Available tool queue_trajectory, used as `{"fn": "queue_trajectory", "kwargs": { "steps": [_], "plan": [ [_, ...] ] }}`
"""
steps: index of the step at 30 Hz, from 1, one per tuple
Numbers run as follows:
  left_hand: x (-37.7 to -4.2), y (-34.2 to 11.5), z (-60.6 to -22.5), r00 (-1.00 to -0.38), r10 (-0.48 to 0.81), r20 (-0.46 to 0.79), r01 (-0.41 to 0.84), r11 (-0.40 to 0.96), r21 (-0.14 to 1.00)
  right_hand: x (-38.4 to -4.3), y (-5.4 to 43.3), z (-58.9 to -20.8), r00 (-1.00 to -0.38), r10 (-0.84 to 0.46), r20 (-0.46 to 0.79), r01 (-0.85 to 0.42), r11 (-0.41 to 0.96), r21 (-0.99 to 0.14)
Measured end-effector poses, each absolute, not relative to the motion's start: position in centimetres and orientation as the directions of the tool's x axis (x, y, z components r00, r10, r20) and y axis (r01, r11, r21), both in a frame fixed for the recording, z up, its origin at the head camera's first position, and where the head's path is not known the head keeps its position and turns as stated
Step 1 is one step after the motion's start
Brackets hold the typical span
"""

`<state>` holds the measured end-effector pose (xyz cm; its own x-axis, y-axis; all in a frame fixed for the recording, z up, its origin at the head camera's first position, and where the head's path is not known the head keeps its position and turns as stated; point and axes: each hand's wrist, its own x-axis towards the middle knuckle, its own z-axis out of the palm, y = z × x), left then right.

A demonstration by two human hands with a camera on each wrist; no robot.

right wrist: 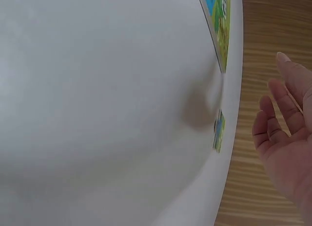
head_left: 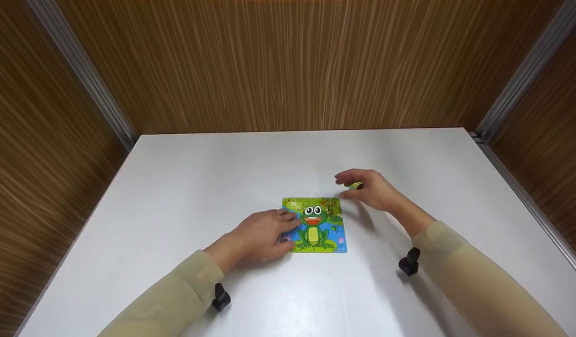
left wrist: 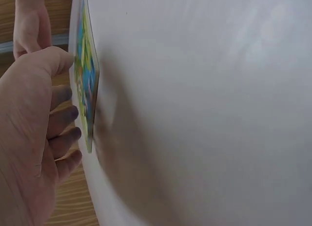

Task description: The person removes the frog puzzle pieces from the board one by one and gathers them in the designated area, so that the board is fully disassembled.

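Observation:
A square frog picture puzzle (head_left: 313, 236) with a blue and green background lies flat on the white table. My left hand (head_left: 262, 234) is at its left side, fingertips over the picture's edge; in the left wrist view the fingers (left wrist: 63, 121) look relaxed. My right hand (head_left: 372, 192) hovers beyond the puzzle's top right corner, fingers slightly bent and thumb apart. A small green and blue puzzle piece (right wrist: 219, 131) lies on the table there, partly hidden by that hand in the head view. Nothing shows between the right fingers in the right wrist view.
The white table (head_left: 199, 173) is bounded by a wood-grain panel (head_left: 297, 65) at the back and similar panels at both sides. Metal rails (head_left: 86, 70) run along the corners. A black strap end (head_left: 409, 262) sticks out from each sleeve.

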<state>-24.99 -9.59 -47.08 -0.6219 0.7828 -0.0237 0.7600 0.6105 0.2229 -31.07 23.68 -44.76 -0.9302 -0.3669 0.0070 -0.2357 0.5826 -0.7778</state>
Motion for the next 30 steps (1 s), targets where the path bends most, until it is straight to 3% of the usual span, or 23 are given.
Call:
{"fn": "queue_trajectory", "kwargs": {
  "steps": [14, 30],
  "plan": [
    [-24.7, -9.3, -48.2, -0.627, 0.773, -0.091, 0.734, 0.626, 0.262, -31.2, 19.0, -46.4, -0.861, -0.508, -0.028, -0.314, 0.574, -0.757],
    [-24.7, -9.3, -48.8, -0.627, 0.776, -0.068, 0.742, 0.622, 0.248, -31.7, 18.0, -48.1, -0.815, -0.569, -0.114, -0.267, 0.542, -0.797]
  ]
}}
